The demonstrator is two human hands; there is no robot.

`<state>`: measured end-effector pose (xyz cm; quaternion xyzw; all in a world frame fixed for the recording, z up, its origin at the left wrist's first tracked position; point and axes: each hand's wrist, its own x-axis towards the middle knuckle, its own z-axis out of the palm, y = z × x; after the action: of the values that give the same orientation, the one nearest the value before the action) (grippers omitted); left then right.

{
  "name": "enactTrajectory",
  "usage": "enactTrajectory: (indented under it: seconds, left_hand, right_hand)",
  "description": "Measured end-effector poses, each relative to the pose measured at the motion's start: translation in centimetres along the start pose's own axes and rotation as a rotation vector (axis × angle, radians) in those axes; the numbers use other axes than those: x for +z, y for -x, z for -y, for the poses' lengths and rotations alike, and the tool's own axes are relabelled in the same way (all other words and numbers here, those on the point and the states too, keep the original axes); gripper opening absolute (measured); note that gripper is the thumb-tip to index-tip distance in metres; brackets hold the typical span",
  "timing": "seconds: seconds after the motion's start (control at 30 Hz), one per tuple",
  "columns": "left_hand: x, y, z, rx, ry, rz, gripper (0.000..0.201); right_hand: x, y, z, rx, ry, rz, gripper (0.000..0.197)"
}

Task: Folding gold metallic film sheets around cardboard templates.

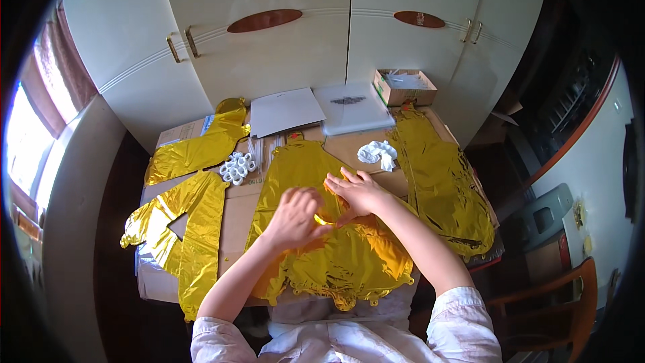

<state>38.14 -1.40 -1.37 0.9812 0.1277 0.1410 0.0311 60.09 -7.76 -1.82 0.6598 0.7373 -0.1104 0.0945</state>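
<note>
A large flat gold foil balloon (295, 161) lies in front of me, its lower edge scalloped and creased. My left hand (294, 218) is curled over its middle, fingers closed on a raised fold of the foil; the fingertips are partly hidden. Beside it, my right hand (356, 195) rests on the balloon with fingers stretched and spread. More flat gold foil balloons lie around: one at the upper left (201, 148), an angular one at the lower left (198, 228) and a long one on the right (443, 188).
Cardboard (235, 205) covers the table. Small white rings (236, 168) are heaped on the left, and a crumpled white cloth-like bundle (377, 154) lies right of centre. At the back are a white sheet (285, 111), a pale flat package (353, 111) and an open box (405, 87), before cream cabinets (262, 54).
</note>
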Motion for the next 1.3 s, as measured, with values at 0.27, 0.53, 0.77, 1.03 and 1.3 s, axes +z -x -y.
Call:
enactTrajectory:
  seconds: [0.27, 0.53, 0.77, 1.03, 1.3]
  left_hand:
    - [1.9, -1.3, -1.4, 0.100, 0.130, 0.142, 0.051]
    - [2.1, -2.6, 0.1, 0.022, 0.096, 0.134, 0.041]
    - [2.2, -3.3, 1.7, 0.005, 0.067, 0.164, 0.048]
    - [3.7, -2.5, 2.3, 0.013, 0.009, 0.170, 0.065]
    - [4.0, -2.4, 2.2, 0.008, 0.003, 0.157, 0.063]
  right_hand:
    - [1.3, -1.1, -0.3, 0.012, 0.093, -0.005, 0.125]
    - [-0.1, 0.0, 0.3, 0.018, -0.042, 0.012, 0.136]
    - [-0.2, -0.1, 0.6, 0.048, -0.037, 0.019, 0.142]
    - [-0.4, 2.1, 0.9, 0.034, -0.008, -0.158, 0.127]
    - [2.8, 17.1, 3.7, 0.235, -0.498, -0.658, 0.058]
